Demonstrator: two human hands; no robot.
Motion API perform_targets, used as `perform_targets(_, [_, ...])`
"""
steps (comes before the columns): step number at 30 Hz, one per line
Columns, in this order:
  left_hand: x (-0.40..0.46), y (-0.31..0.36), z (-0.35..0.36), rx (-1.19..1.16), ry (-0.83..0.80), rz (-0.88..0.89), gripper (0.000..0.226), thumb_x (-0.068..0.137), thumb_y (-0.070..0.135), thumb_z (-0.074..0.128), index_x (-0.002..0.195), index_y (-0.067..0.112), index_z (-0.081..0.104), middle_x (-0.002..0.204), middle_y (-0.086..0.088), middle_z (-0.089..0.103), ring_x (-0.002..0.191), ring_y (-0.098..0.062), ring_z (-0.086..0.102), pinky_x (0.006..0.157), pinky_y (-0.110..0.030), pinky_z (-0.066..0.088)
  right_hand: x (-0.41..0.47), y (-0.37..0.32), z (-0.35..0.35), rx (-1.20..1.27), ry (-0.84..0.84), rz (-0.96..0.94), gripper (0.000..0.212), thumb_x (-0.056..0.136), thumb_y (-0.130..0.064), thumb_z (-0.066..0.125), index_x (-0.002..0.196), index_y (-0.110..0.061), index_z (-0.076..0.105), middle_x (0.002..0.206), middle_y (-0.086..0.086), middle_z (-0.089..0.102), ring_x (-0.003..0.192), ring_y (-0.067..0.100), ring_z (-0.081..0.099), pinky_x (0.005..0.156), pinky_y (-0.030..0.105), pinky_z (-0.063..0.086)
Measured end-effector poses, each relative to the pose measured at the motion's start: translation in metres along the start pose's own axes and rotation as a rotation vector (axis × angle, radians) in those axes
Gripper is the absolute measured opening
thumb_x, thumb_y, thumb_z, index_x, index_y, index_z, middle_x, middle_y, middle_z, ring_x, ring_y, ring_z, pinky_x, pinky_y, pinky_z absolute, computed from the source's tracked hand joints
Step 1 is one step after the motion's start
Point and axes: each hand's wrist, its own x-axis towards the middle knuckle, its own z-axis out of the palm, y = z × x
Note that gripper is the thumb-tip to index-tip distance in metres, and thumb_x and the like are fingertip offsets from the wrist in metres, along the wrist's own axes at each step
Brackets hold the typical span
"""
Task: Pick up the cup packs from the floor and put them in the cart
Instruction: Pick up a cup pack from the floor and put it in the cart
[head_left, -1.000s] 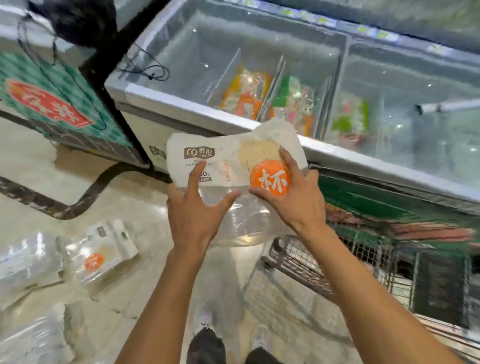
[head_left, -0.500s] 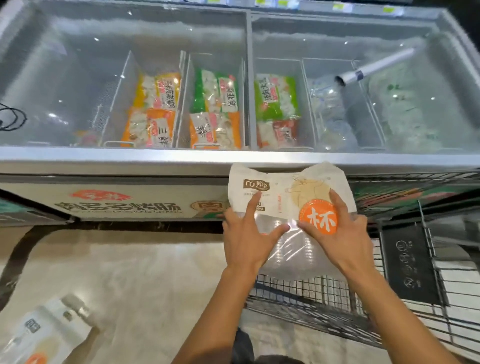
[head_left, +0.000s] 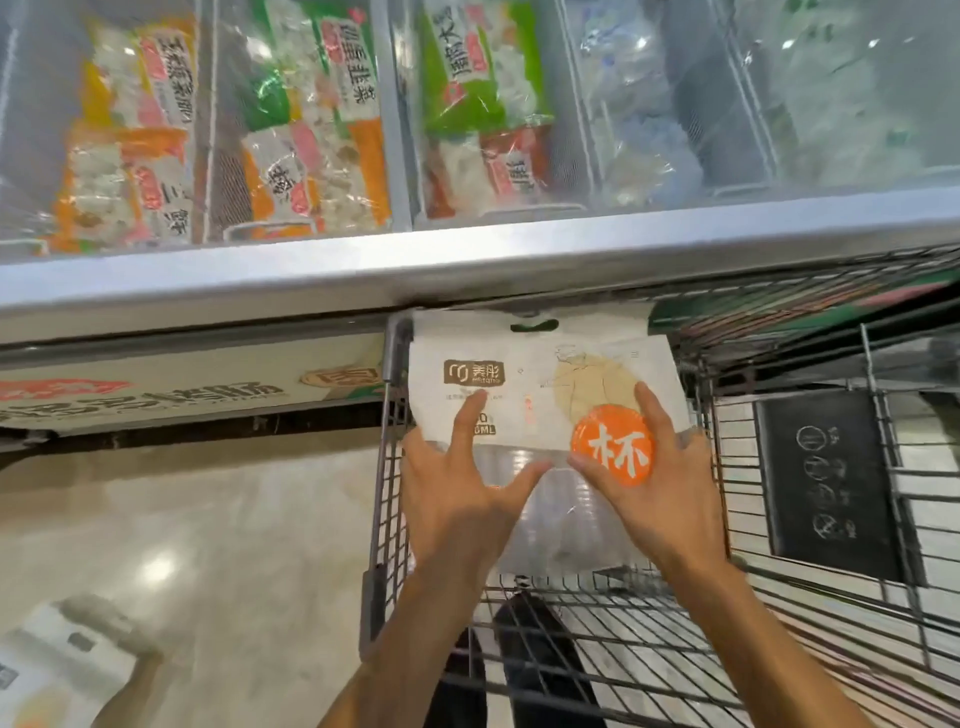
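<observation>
I hold a cup pack (head_left: 540, 400), a clear bag of stacked cups with a white label and an orange round sticker, between both hands. My left hand (head_left: 457, 493) grips its left side and my right hand (head_left: 657, 493) its right side. The pack sits over the front left corner of the wire cart (head_left: 384, 519), inside the basket's walls. Another cup pack (head_left: 57, 670) lies on the floor at the lower left, partly cut off by the frame edge.
A chest freezer (head_left: 363, 280) with glass lids and bags of frozen food runs across the top, right against the cart. A dark sign panel (head_left: 826, 483) hangs on the cart's wire wall at the right. Beige tiled floor (head_left: 208, 519) lies to the left.
My view swung right and closer to the freezer. Both hands carried the pack from above the floor to over and down into the cart's front left corner.
</observation>
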Motion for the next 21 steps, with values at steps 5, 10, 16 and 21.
perform_targets(5, [0.027, -0.01, 0.026, 0.008, -0.064, -0.121, 0.094, 0.071, 0.088, 0.064, 0.151, 0.061, 0.022, 0.143, -0.002, 0.033, 0.131, -0.027, 0.047, 0.106, -0.048, 0.051, 0.039, 0.004, 0.032, 0.007, -0.071, -0.015, 0.112, 0.064, -0.093, 0.063, 0.154, -0.064, 0.003, 0.131, 0.006, 0.034, 0.106, 0.025, 0.057, 0.082, 0.04, 0.057])
perform_targets(10, [0.055, -0.025, 0.056, 0.192, -0.067, -0.099, 0.094, 0.077, 0.093, 0.049, 0.156, 0.052, 0.021, 0.141, -0.016, 0.036, 0.125, -0.034, 0.046, 0.104, -0.049, 0.045, 0.067, 0.017, 0.083, -0.008, -0.015, -0.034, 0.11, 0.066, -0.092, 0.063, 0.157, -0.058, 0.011, 0.139, 0.02, 0.038, 0.114, 0.042, 0.058, 0.088, 0.052, 0.057])
perform_targets(16, [0.072, -0.031, 0.092, 0.292, -0.041, -0.174, 0.089, 0.078, 0.095, 0.038, 0.155, 0.054, 0.021, 0.144, -0.02, 0.034, 0.121, -0.041, 0.045, 0.104, -0.053, 0.04, 0.087, 0.035, 0.121, -0.048, -0.103, 0.03, 0.114, 0.059, -0.107, 0.04, 0.153, -0.064, -0.009, 0.159, 0.033, 0.021, 0.115, 0.049, 0.062, 0.083, 0.05, 0.061])
perform_targets(21, [0.071, -0.028, 0.092, 0.326, -0.016, -0.15, 0.09, 0.08, 0.095, 0.037, 0.157, 0.051, 0.023, 0.147, -0.023, 0.034, 0.12, -0.042, 0.046, 0.102, -0.052, 0.039, 0.09, 0.039, 0.115, -0.029, -0.146, 0.017, 0.113, 0.063, -0.103, 0.047, 0.153, -0.064, -0.01, 0.165, 0.03, 0.006, 0.123, 0.05, 0.059, 0.091, 0.051, 0.059])
